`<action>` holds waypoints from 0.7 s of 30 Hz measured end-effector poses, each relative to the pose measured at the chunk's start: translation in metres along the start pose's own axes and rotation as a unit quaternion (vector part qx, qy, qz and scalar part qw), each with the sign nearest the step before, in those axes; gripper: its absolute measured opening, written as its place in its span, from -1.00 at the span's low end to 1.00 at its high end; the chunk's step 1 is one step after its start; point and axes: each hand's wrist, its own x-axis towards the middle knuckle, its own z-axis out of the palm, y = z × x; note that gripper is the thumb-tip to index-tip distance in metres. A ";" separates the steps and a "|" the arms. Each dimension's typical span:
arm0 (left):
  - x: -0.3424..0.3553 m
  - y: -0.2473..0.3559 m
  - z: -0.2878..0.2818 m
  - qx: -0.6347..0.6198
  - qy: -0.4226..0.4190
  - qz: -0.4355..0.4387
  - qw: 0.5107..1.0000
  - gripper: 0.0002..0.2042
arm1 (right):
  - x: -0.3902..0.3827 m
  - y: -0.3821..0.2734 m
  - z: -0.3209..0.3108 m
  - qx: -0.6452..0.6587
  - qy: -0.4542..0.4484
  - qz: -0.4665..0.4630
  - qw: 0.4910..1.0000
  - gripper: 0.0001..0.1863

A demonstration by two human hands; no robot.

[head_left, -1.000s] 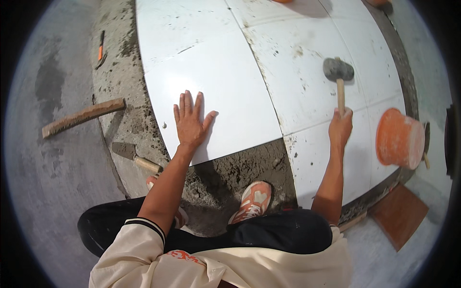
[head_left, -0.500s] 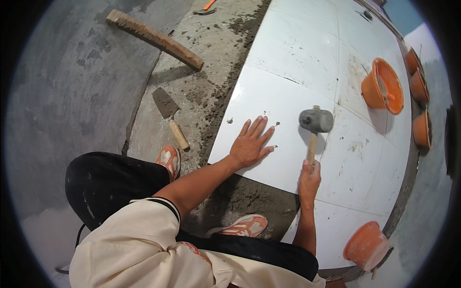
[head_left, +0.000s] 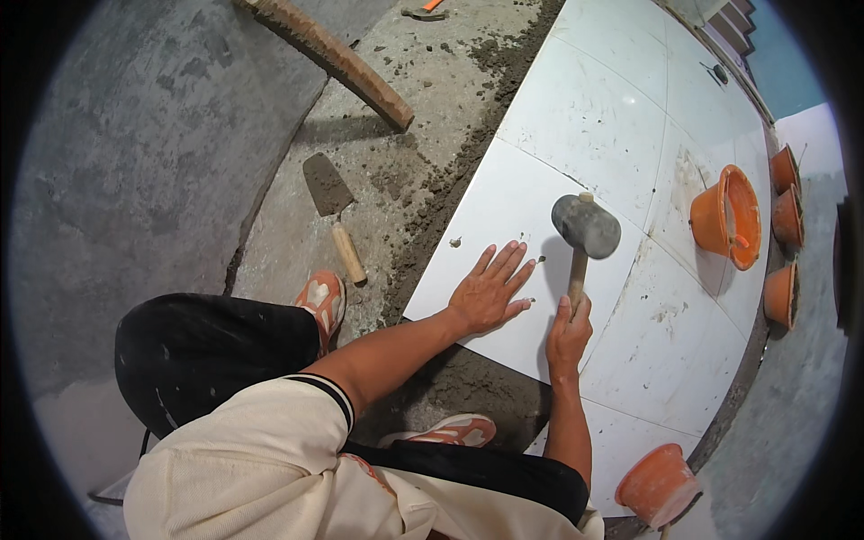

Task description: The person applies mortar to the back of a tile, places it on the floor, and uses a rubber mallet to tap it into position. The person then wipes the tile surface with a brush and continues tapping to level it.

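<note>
My left hand (head_left: 490, 295) lies flat with fingers spread on a white floor tile (head_left: 490, 198). Its fingertips rest near small dark specks of mortar. Wrapped round the wooden handle of a rubber mallet (head_left: 587, 227) is my right hand (head_left: 568, 340). The mallet's dark grey head is held over the tile, to the right of my left fingers, and casts a shadow on it. Wet grey mortar (head_left: 481, 387) shows below the tile's near edge, between my forearms. To the left, a trowel (head_left: 348, 252) with a mortar-smeared blade and wooden handle lies on rough concrete.
A long wooden beam (head_left: 360, 74) extends across the upper left. Beyond it lies a hammer (head_left: 423, 13) with an orange handle. On the tiles at right stand an orange bucket (head_left: 711, 220) and, nearer me, a tilted one (head_left: 650, 486). Several pots (head_left: 779, 297) line the right-hand wall.
The mallet and my right hand have moved closer to my left hand, and the mallet head is tilted differently. My left hand stays flat on the tile. The whole view has shifted.
</note>
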 end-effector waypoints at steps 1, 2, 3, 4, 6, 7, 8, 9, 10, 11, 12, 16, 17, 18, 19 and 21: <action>0.001 0.000 0.001 0.001 0.005 0.001 1.000 -0.26 | -0.001 0.003 0.000 -0.002 0.012 -0.012 1.000 -0.64; 0.001 0.000 0.001 0.002 0.008 0.001 1.000 -0.26 | 0.002 0.001 0.000 -0.016 -0.018 0.008 1.000 -0.64; 0.001 0.000 0.002 0.003 0.012 0.002 1.000 -0.26 | 0.008 -0.002 -0.001 -0.031 -0.049 0.027 0.998 -0.64; 0.001 0.000 0.002 -0.003 0.010 0.001 1.000 -0.26 | 0.012 -0.004 -0.003 -0.045 -0.079 0.046 0.995 -0.65; -0.004 -0.005 0.000 -0.011 0.009 -0.006 1.000 -0.27 | 0.016 -0.011 -0.008 -0.027 -0.084 0.058 0.994 -0.65; -0.007 -0.005 0.000 -0.018 0.008 -0.006 1.000 -0.28 | 0.016 -0.015 -0.009 -0.018 -0.088 0.064 0.994 -0.64; -0.009 -0.006 0.001 -0.024 0.009 -0.010 1.000 -0.29 | 0.011 -0.012 -0.006 -0.001 -0.058 0.046 0.997 -0.64; -0.006 -0.005 0.000 -0.031 0.013 -0.012 0.999 -0.29 | 0.004 -0.006 -0.004 0.013 -0.026 0.027 0.999 -0.64; -0.006 -0.005 -0.002 -0.030 0.014 -0.005 0.999 -0.30 | 0.001 0.000 -0.002 0.028 0.005 0.008 1.000 -0.64; -0.014 -0.001 -0.003 -0.033 0.008 0.001 0.999 -0.30 | -0.004 0.003 0.000 0.042 0.015 0.014 0.999 -0.64; -0.020 0.003 -0.004 -0.035 0.001 0.007 0.999 -0.31 | -0.008 0.007 0.002 0.056 0.025 0.021 0.998 -0.64; -0.031 0.002 0.004 -0.038 0.015 -0.003 0.999 -0.31 | 0.000 0.000 0.013 -0.052 -0.076 0.014 0.996 -0.65; -0.031 -0.001 0.004 -0.032 0.020 -0.004 0.999 -0.31 | 0.003 -0.004 0.013 -0.036 -0.071 0.018 0.997 -0.66; -0.031 -0.003 0.005 -0.026 0.024 -0.004 0.999 -0.31 | 0.007 -0.010 0.011 -0.021 -0.065 0.023 0.997 -0.66; -0.034 -0.001 0.005 -0.030 0.023 -0.005 0.999 -0.31 | 0.008 -0.014 0.009 -0.005 -0.059 0.027 0.998 -0.66; -0.033 0.005 0.005 -0.038 0.025 -0.005 0.999 -0.31 | 0.006 -0.013 0.005 0.026 -0.022 -0.009 0.999 -0.66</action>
